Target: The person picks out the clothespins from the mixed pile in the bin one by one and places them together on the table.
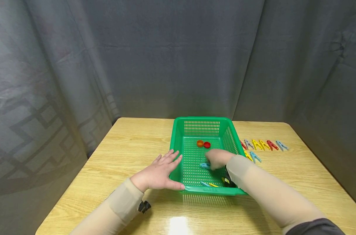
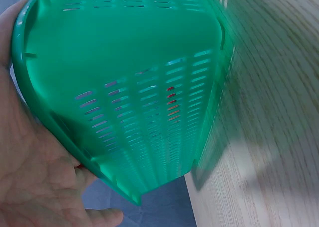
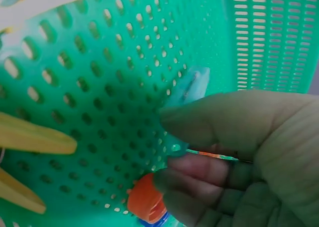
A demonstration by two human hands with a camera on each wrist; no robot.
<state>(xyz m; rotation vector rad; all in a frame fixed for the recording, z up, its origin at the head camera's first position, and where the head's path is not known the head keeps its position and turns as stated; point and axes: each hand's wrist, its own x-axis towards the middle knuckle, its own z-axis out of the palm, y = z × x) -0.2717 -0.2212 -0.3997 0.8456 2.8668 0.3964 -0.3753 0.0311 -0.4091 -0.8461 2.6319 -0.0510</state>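
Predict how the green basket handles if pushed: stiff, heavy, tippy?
The green basket is probably light for its size, given its perforated, plastic-looking walls. Its thicker rim suggests fair stiffness, perhaps with slight wall flex. Sitting low and broad on the table, it should slide before tipping.

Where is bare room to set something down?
The table is bare between its left edge and the green basket, beyond the left hand, and between the right forearm and right edge. Clothespins crowd the basket's right side, outside.
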